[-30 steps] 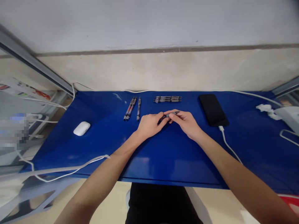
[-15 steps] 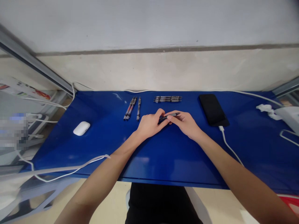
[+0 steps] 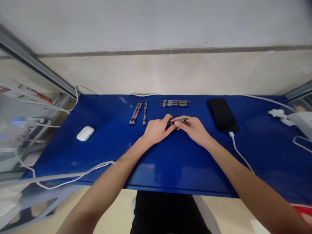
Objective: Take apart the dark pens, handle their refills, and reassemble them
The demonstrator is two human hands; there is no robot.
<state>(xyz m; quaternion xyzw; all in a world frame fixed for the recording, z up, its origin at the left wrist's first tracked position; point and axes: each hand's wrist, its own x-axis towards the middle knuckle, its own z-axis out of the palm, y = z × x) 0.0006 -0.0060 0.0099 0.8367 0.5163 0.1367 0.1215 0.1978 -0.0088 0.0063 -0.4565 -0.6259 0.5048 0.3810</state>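
Observation:
Between my two hands, over the middle of the blue table [image 3: 170,162], is a dark pen [image 3: 181,120] with a grey clip end pointing right. My left hand [image 3: 156,130] has its fingers closed around the pen's left part. The fingertips of my right hand [image 3: 191,128] pinch its right part. Beyond my left hand, a single pen [image 3: 145,113] lies upright in view, beside a close group of pens [image 3: 136,113] to its left. Past my hands, several pens [image 3: 175,103] lie sideways, stacked in parallel near the wall.
At the left lies a white earphone case [image 3: 85,133]. A black phone [image 3: 222,114] with a white cable [image 3: 237,151] is at the right. Crumpled white tissue [image 3: 280,115] lies farther right. Another white cable [image 3: 73,175] crosses the table's left front edge near my left forearm.

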